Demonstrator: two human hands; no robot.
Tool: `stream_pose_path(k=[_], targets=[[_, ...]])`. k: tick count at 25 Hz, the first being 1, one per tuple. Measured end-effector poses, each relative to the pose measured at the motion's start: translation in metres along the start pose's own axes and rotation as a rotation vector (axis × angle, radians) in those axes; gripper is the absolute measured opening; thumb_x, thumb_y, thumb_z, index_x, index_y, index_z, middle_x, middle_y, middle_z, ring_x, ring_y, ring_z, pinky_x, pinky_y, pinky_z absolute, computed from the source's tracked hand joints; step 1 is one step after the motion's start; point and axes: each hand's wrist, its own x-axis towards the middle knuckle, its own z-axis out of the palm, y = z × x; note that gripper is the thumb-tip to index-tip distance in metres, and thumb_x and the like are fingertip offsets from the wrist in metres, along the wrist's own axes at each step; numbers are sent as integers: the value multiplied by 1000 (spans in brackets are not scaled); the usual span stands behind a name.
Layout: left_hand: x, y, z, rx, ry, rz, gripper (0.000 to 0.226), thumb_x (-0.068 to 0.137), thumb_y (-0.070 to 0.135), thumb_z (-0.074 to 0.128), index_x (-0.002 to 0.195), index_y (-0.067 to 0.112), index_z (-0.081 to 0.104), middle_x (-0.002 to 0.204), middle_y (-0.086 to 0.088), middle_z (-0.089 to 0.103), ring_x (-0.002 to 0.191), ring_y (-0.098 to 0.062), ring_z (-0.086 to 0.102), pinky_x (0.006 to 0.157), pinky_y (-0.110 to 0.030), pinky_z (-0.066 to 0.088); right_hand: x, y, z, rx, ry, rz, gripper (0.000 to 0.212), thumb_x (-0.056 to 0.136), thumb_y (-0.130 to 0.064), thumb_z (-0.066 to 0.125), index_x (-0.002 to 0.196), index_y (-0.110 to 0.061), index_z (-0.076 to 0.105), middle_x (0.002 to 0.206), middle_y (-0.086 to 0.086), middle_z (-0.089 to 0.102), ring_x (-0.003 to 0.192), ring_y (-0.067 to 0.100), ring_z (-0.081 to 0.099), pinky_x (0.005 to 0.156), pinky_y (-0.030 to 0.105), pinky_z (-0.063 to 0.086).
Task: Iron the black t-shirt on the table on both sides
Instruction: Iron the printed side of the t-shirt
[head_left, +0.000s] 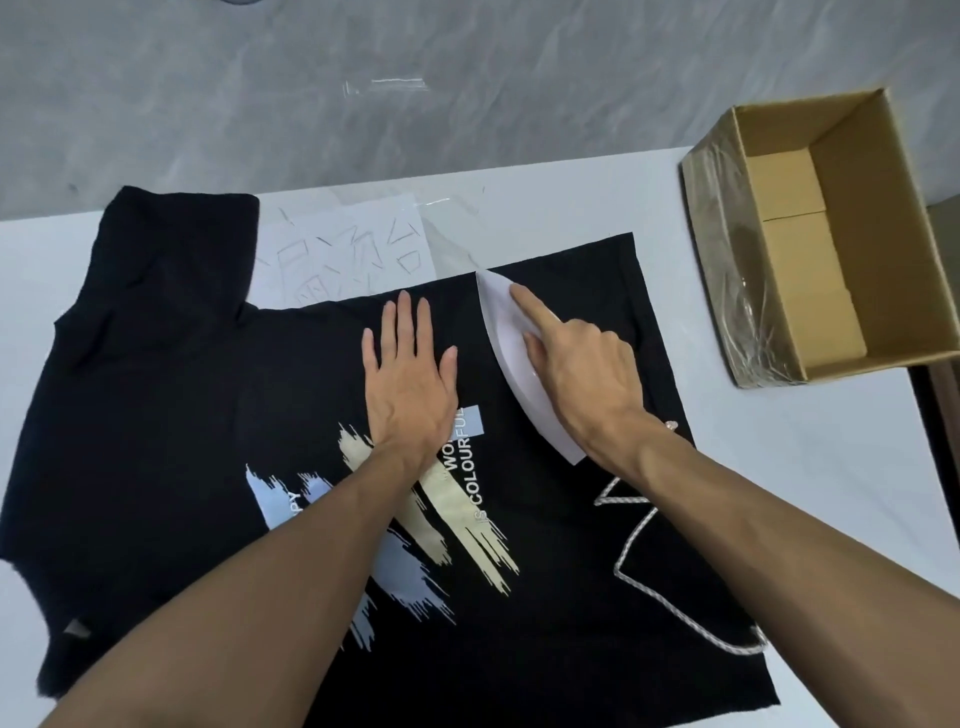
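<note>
The black t-shirt (218, 405) lies flat on the white table (779, 493), printed side up, with pale brush strokes and white lettering across the chest. My left hand (408, 379) presses flat on the shirt above the print, fingers spread. My right hand (576, 364) grips a white iron (506, 343) that rests on the shirt near its hem, with the index finger stretched along the top toward the iron's tip. The iron's braided white cord (639, 540) zigzags over the shirt beneath my right forearm.
An open cardboard box (831, 234) wrapped partly in clear film stands at the table's right rear. A clear plastic sheet with faint drawn shapes (358, 244) lies behind the shirt. A grey marbled wall runs along the table's far edge.
</note>
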Motion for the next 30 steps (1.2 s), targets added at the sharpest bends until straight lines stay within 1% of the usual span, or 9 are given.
stream_pose_path(k=[3,8,13,15,17,21,26,28,30], targets=[[1,4,-5,20,-11,1,65,103,51,10,156,16,1,165,-8,2,152,-22,-2,124,-45,2,7,24,-7,0,18,46,53,102,-25,35,149,-44,19,61,1,39,56,27,41,57,35,30],[0,2,-5,37,-27,-1,65,102,53,8,156,18,-2,165,-8,1,152,-23,-4,124,-45,2,24,72,-21,24,71,185,50,102,-30,37,148,-41,24,68,10,49,62,32,42,62,36,32],[0,4,-5,24,-23,-2,65,102,52,10,156,17,0,165,-8,2,152,-23,-3,124,-45,2,30,90,-32,88,70,254,48,103,-32,37,149,-39,27,72,18,53,68,36,49,65,38,33],[0,3,-6,16,-25,-4,64,103,51,11,156,17,1,165,-8,1,152,-23,-3,124,-45,2,26,80,-34,116,73,227,49,102,-32,37,149,-40,26,76,18,57,67,33,46,63,37,32],[0,4,-5,4,-28,0,63,103,49,11,156,18,1,165,-7,0,152,-22,-3,124,-44,1,21,61,-31,101,62,147,51,102,-30,37,149,-41,23,72,11,52,64,29,40,63,36,31],[1,3,-4,3,-26,-8,62,104,48,12,157,17,3,165,-7,1,152,-22,-2,124,-45,3,9,32,-15,41,-24,21,55,102,-22,34,149,-43,16,64,4,44,58,27,45,58,35,32],[0,4,-4,5,-35,-12,63,103,49,13,157,17,3,165,-7,2,152,-22,-2,124,-44,3,24,79,-23,63,85,226,49,103,-29,35,149,-39,22,70,10,51,64,31,46,62,36,33],[1,4,-4,1,-35,-15,63,103,49,13,157,17,3,165,-7,2,152,-21,-2,124,-44,2,28,95,-27,66,97,258,48,103,-30,36,149,-37,25,69,11,48,66,34,50,62,37,34],[1,5,-4,-6,-30,-13,62,104,47,15,157,17,4,165,-7,3,152,-21,-2,124,-44,1,28,98,-29,61,86,252,48,103,-31,36,149,-35,26,69,12,47,65,34,48,63,38,34]])
